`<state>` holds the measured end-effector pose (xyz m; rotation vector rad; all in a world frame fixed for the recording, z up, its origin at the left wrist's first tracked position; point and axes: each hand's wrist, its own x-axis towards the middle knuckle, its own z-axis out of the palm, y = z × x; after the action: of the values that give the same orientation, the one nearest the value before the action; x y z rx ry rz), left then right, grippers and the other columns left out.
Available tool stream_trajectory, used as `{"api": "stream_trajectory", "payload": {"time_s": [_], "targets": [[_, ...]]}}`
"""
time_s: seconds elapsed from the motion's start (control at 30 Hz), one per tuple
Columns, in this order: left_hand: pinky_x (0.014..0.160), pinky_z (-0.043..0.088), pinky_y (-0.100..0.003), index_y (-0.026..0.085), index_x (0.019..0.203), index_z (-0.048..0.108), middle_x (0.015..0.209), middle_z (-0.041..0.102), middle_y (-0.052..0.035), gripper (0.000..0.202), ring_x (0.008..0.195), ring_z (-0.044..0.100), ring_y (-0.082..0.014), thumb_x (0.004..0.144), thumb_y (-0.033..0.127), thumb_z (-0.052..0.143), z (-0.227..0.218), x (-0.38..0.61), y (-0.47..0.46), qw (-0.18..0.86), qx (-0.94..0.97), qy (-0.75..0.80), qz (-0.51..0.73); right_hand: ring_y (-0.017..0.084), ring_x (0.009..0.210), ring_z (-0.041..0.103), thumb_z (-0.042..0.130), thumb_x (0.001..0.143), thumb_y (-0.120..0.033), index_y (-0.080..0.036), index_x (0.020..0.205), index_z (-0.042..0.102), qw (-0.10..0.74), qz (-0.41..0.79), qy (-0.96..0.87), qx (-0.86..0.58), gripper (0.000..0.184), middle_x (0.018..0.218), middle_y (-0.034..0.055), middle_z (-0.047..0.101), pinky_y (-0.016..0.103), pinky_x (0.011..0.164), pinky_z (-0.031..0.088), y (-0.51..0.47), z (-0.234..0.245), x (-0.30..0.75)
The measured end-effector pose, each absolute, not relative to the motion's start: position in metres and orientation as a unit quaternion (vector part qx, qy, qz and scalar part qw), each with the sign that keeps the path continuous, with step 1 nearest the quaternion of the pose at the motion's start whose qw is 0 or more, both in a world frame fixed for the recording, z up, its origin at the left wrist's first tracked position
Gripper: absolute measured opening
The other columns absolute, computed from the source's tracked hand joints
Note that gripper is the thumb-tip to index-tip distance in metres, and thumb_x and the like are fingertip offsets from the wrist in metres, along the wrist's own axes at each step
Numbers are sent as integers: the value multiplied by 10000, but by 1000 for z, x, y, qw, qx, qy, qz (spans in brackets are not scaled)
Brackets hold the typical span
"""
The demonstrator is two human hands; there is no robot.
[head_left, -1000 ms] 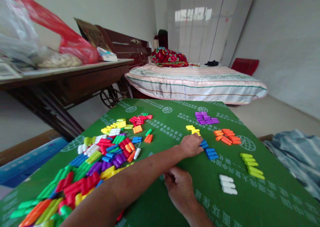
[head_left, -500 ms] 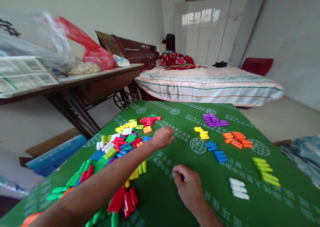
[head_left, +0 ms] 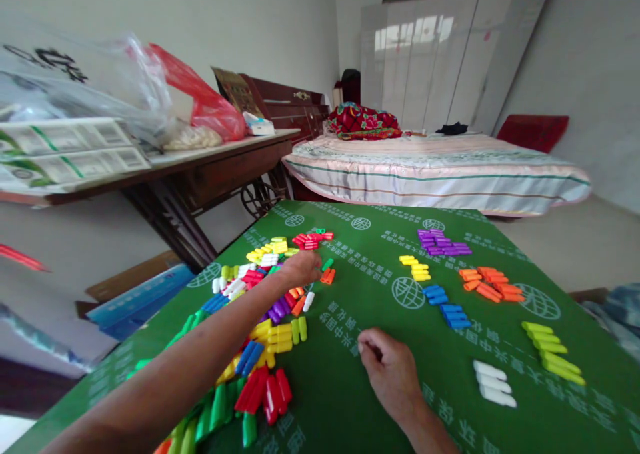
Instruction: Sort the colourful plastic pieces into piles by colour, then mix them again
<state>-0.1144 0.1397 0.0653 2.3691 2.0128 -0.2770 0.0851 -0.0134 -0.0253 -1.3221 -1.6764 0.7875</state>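
Left hand (head_left: pixel 303 267) has moved from blue pieces (head_left: pixel 454 315) to mixed plastic pieces (head_left: pixel 273 334) — fingers curled, grip hidden, cannot tell. Right hand (head_left: pixel 393 373) loosely fisted over worktop (head_left: pixel 345 367), nothing seen inside. Work seems turned to mixed colours — blue lie apart, rightward.

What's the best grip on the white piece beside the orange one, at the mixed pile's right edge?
I'd pinch the white piece across its middle, thumb and finger on its long sides, coming from above and the right. It is slim, elongated and lying down, so its narrow width should suit a pinch. Bare green board lies to its right; an orange piece sits close on its left.
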Motion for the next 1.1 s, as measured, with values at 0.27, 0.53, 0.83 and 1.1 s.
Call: {"api": "stream_trajectory", "payload": {"time_s": [0.27,0.53,0.83,1.1], "targets": [[754,499,-340,164,972,632,970,683,-137,292,947,650,-272,771,370,581,53,-81,126,12,731,676,-87,113,565,515,471,824,-223,-209,748,617,414,312,-668,-533,166,626,-31,577,200,544,339,-12,-25,84],[688,473,-289,172,906,616,860,687,-74,215,819,652,-225,758,323,579,48,-67,129,48,788,612,-46,98,543,502,469,775,-146,-219,697,621,434,288,-667,-533,186,602,-43,567,187,531,327,-8,-22,82],[742,463,-237,203,962,631,976,688,-22,219,858,626,-165,764,256,555,59,69,138,76,928,362,40,91,563,518,456,749,-108,-221,688,611,432,299,-656,-543,201,607,-52,569,191,550,327,-4,-23,80],[710,505,-294,202,907,643,957,693,-54,173,898,647,-234,745,242,598,48,166,141,69,965,253,9,94,529,506,456,727,-112,-230,671,592,414,258,-668,-561,189,603,-56,579,227,519,282,-1,-28,78]]}}
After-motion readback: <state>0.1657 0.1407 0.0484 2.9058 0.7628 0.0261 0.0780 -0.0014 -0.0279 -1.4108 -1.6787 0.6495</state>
